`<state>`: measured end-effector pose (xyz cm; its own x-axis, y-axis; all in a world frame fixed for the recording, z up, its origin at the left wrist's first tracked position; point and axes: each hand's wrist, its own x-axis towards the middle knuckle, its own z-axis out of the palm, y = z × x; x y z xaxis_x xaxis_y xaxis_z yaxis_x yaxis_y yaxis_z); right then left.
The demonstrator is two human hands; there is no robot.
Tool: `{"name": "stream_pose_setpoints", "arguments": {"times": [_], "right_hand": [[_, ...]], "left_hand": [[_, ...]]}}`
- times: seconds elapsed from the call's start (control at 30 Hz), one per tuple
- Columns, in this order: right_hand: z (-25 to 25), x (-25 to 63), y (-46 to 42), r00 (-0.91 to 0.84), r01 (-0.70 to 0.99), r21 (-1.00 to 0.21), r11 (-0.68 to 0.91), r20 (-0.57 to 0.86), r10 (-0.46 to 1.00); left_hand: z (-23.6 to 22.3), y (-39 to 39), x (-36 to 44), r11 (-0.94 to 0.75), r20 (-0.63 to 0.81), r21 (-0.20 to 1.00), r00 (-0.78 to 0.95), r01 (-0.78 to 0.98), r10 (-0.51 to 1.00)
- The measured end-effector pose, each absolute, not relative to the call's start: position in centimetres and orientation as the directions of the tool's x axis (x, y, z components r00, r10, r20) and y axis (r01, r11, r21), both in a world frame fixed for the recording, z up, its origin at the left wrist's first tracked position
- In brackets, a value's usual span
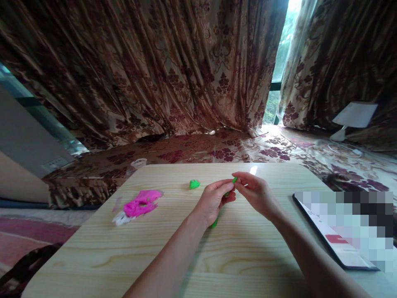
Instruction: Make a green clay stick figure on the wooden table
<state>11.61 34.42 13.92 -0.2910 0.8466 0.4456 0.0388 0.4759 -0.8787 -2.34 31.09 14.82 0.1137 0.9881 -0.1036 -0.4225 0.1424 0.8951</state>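
While the left hand [217, 198] curls around a slim green roll [214, 223], the right hand [252, 188] pinches its far tip between thumb and fingers, so that both hands are gripping the same piece, their fingertips close together. The roll is at the middle of the pale wood-grain table [263, 256], slanting from its far right tip to a thicker near left end that shows beside the left wrist; the stretch within the palm is mostly hidden, and whether that near end touches the tabletop cannot be told. Just to the left of the hands and a little farther off, a small green lump [194, 184] rests on the table. Well to the left lies a crumpled pink sheet [139, 205] with green specks on it, a white scrap [122, 219] at its near left edge. On the right side sits a dark-edged flat device [341, 244], partly blurred out. Beyond the table, a white lamp [355, 115] stands on the far right, and patterned curtains [186, 70] hang across the far side
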Motion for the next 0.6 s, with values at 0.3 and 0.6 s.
{"name": "stream_pose_setpoints", "arguments": {"times": [0.3,0.6], "right_hand": [[15.3,12.0,33.6,-0.338,0.136,-0.815,0.563,0.496,0.800],[14.9,11.6,33.3,-0.360,0.162,-0.798,0.581,0.500,0.787]], "left_hand": [[14.8,31.1,-2.4,0.167,-0.135,0.883,0.102,-0.439,0.985],[14.8,31.1,-2.5,0.175,-0.137,0.860,0.112,-0.479,0.984]]}}
